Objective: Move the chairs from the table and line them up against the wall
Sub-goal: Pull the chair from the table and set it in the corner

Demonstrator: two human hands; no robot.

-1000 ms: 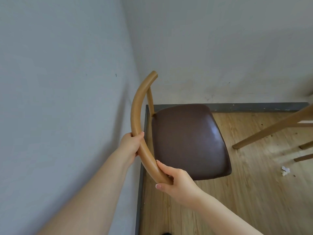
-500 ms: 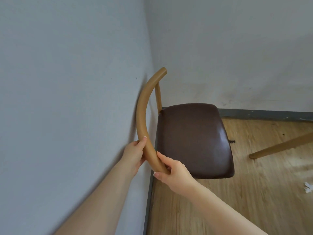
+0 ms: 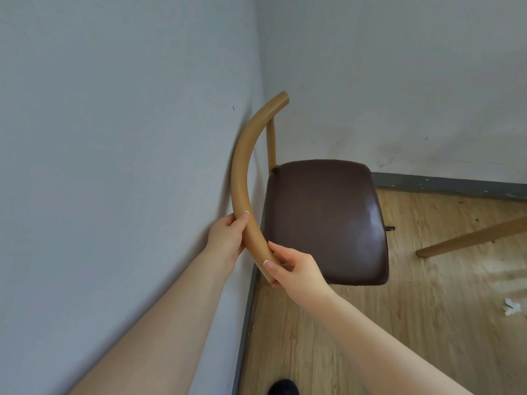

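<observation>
both hands (image 3: 225, 238) grip chair (image 3: 325, 220) backrest, by corner wall (image 3: 114, 166)

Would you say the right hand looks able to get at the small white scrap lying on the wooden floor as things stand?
Probably not right away: the right hand grips the chair's curved wooden backrest, and the white scrap lies well off to the right on the wooden floor, though nothing blocks the way.

Both hands, left hand (image 3: 226, 238) and right hand (image 3: 295, 267), clasp the chair (image 3: 322, 220) backrest, seemingly touching the wall (image 3: 114, 166).

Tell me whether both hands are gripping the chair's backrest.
Yes, the left hand and the right hand both wrap the curved wooden backrest.
</observation>
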